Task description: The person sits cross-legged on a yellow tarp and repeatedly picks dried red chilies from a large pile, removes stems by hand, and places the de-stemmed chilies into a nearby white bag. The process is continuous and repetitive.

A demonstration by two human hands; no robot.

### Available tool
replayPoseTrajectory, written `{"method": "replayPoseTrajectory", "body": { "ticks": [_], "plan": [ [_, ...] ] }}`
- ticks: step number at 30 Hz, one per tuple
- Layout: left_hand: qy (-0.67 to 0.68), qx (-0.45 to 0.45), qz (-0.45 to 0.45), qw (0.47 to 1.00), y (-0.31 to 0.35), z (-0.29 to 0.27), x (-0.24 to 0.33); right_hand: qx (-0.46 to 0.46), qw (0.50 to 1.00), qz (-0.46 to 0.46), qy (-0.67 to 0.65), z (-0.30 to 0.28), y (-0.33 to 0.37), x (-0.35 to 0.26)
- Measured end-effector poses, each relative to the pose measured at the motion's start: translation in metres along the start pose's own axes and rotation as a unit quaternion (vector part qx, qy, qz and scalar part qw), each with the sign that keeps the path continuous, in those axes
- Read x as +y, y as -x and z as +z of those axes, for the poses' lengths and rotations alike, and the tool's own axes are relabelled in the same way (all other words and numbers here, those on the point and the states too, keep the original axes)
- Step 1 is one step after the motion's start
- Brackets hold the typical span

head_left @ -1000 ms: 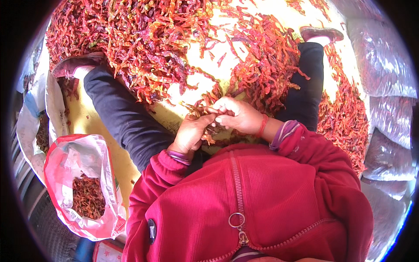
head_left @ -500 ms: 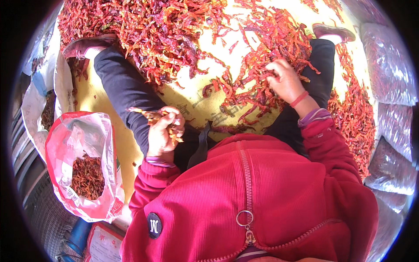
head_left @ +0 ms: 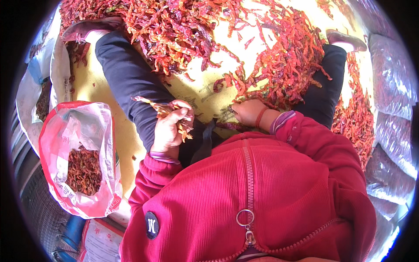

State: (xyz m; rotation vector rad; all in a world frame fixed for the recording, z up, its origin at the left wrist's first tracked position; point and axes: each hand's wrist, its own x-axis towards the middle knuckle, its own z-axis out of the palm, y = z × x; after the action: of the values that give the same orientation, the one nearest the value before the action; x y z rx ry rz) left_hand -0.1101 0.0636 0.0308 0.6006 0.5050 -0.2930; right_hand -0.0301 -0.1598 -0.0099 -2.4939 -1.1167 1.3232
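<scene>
Sunlit yellow flooring (head_left: 89, 85) carries heaps of dried red chillies (head_left: 174, 39) around a seated person (head_left: 205, 187).

Left hand (head_left: 168, 135) clutches a paler bunch (head_left: 159, 108) near the left leg (head_left: 124, 74); a slackened grip could let the loose ends slip. Apart from it, the right hand (head_left: 251, 112) sits just beside the right pile (head_left: 286, 65), its curl hiding whether it pinches anything. An open bag (head_left: 46, 135) at left conceals its depth; far heaps run out of frame.

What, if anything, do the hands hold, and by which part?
The left hand grips a small bunch of dried peppers around its middle, ends poking out. Whether the right hand holds anything cannot be told.
</scene>
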Motion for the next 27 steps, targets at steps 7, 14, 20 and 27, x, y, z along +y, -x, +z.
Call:
{"method": "replayPoseTrajectory", "body": {
  "ticks": [7, 14, 20, 27],
  "plan": [
    [-0.131, -0.037, -0.051, 0.989, -0.006, 0.018, -0.013, 0.098, 0.970, -0.057, -0.217, -0.038, 0.023, -0.014],
    [-0.108, -0.060, -0.113, 0.986, -0.017, 0.041, -0.028, 0.148, 0.945, -0.131, -0.262, -0.061, 0.029, -0.044],
    [-0.036, 0.019, -0.069, 0.997, -0.029, 0.033, -0.025, 0.017, 0.858, -0.181, -0.481, -0.070, 0.008, -0.017],
    [0.054, -0.019, -0.005, 0.998, -0.028, 0.016, -0.005, 0.169, 0.933, -0.046, -0.315, -0.093, -0.017, 0.036]
  ]
}}
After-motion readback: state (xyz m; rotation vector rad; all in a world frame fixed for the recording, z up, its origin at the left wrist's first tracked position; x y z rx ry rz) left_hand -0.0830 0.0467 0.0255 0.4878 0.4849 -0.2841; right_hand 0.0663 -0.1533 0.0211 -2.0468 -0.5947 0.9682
